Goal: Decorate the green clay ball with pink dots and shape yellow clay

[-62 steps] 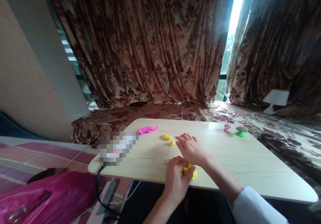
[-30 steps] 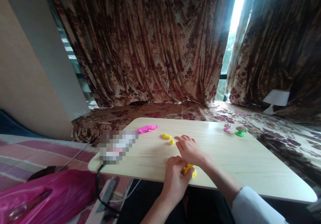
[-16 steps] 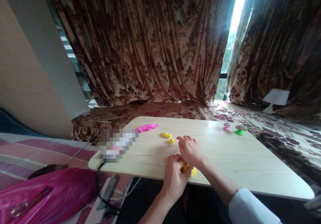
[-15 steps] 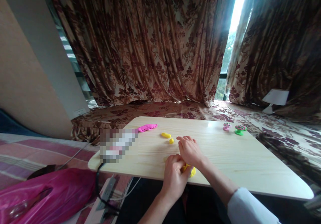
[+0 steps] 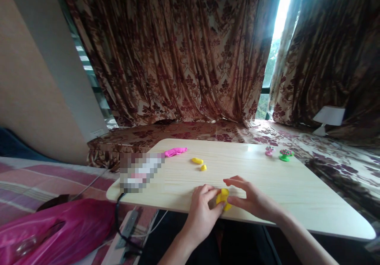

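Observation:
Near the front edge of the pale wooden table, my left hand grips a yellow clay piece between thumb and fingers. My right hand is just right of that piece, fingers apart, its thumb close to or touching the clay; I cannot tell which. Beyond my hands lie a short yellow clay roll and a small yellow clay lump. A long bright pink clay piece rests toward the back left.
A pink clay figure and a green clay figure with a dotted top stand at the back right. A blurred-out object covers the table's left end. A black cable hangs there. A white lamp stands behind.
My right hand has drawn back toward me and to the right, and its fingers have opened. More of the yellow clay in my left hand now shows.

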The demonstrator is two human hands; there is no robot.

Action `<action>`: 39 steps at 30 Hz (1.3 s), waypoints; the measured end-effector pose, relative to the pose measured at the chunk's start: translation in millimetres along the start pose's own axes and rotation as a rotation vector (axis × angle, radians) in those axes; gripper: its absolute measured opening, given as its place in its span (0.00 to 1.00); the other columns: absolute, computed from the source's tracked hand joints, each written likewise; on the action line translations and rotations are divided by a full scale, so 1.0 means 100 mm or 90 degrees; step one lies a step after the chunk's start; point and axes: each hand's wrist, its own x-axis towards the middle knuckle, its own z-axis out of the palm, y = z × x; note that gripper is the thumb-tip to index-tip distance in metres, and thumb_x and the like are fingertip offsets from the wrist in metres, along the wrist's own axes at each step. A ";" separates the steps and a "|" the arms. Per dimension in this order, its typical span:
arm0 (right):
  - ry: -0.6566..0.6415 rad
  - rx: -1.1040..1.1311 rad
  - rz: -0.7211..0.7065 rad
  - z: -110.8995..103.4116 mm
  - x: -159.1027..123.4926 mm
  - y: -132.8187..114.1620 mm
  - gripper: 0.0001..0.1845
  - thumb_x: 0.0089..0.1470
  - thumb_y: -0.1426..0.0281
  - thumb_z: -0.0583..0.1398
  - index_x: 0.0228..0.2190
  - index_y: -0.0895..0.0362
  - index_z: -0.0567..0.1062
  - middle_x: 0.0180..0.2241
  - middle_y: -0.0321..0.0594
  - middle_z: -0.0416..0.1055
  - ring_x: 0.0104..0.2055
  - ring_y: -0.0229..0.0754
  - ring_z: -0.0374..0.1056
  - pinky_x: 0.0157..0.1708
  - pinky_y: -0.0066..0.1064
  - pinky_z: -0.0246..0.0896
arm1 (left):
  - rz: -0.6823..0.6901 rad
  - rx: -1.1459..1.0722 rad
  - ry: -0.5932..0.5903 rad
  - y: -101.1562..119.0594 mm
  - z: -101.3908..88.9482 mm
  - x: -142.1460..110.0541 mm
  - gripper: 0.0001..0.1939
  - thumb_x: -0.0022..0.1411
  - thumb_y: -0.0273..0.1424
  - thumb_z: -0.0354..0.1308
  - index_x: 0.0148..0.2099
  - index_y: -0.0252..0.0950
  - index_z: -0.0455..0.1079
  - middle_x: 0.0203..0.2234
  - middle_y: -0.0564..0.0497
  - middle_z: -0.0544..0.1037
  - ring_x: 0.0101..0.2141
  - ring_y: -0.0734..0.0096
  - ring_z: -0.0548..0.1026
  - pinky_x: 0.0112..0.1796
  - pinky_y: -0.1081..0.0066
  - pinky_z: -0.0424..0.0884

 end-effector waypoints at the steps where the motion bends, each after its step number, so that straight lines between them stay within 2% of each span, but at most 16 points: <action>1: 0.007 0.012 0.004 0.04 0.00 0.01 0.23 0.49 0.63 0.60 0.49 0.53 0.68 0.45 0.42 0.65 0.47 0.44 0.62 0.48 0.35 0.57 | 0.004 0.009 -0.003 0.01 0.00 0.00 0.09 0.54 0.33 0.57 0.40 0.42 0.71 0.34 0.52 0.73 0.39 0.65 0.68 0.42 0.67 0.64; 9: 0.051 0.047 -0.017 0.20 0.12 0.10 0.11 0.52 0.64 0.59 0.38 0.51 0.76 0.36 0.39 0.68 0.43 0.42 0.63 0.44 0.35 0.58 | 0.023 0.052 -0.002 -0.01 0.03 0.04 0.07 0.58 0.33 0.53 0.35 0.41 0.72 0.30 0.52 0.73 0.36 0.66 0.68 0.40 0.67 0.64; 12: 0.055 0.039 -0.016 0.18 0.09 0.07 0.12 0.51 0.64 0.59 0.39 0.51 0.76 0.36 0.39 0.69 0.43 0.43 0.63 0.45 0.35 0.58 | 0.023 0.050 0.004 0.01 0.03 0.04 0.08 0.59 0.34 0.52 0.35 0.41 0.72 0.30 0.51 0.73 0.36 0.66 0.69 0.40 0.66 0.64; 16: 0.055 0.033 -0.012 0.10 0.03 0.00 0.21 0.50 0.63 0.60 0.47 0.52 0.70 0.40 0.40 0.68 0.45 0.43 0.63 0.47 0.36 0.57 | 0.014 0.022 0.015 0.02 0.00 0.02 0.08 0.57 0.34 0.54 0.39 0.41 0.72 0.33 0.51 0.73 0.38 0.65 0.69 0.41 0.66 0.65; 20: 0.109 -0.018 0.031 0.10 -0.05 -0.05 0.18 0.51 0.63 0.58 0.45 0.53 0.70 0.38 0.39 0.68 0.42 0.42 0.64 0.45 0.34 0.58 | 0.014 0.012 0.014 0.03 -0.01 0.02 0.11 0.57 0.30 0.53 0.44 0.42 0.70 0.37 0.50 0.73 0.40 0.65 0.69 0.43 0.66 0.64; 25: 0.137 -0.078 0.068 0.18 -0.04 -0.09 0.10 0.51 0.65 0.58 0.35 0.53 0.74 0.32 0.37 0.69 0.36 0.40 0.66 0.39 0.31 0.59 | 0.034 0.074 -0.001 0.09 0.05 0.05 0.07 0.57 0.31 0.53 0.38 0.42 0.71 0.34 0.51 0.72 0.38 0.64 0.68 0.42 0.64 0.63; 31: 0.117 -0.074 0.035 0.13 -0.04 -0.10 0.15 0.51 0.67 0.58 0.43 0.53 0.72 0.36 0.38 0.69 0.39 0.41 0.66 0.42 0.31 0.59 | 0.046 0.149 0.043 0.14 0.19 0.07 0.02 0.52 0.28 0.57 0.32 0.39 0.67 0.29 0.52 0.71 0.36 0.64 0.67 0.42 0.62 0.61; 39: 0.190 -0.078 0.057 0.28 -0.07 -0.06 0.11 0.53 0.65 0.57 0.38 0.53 0.74 0.34 0.39 0.69 0.39 0.42 0.65 0.41 0.32 0.59 | 0.044 0.176 0.057 0.11 0.27 0.05 0.03 0.52 0.25 0.55 0.30 0.38 0.64 0.27 0.53 0.70 0.35 0.65 0.67 0.41 0.63 0.61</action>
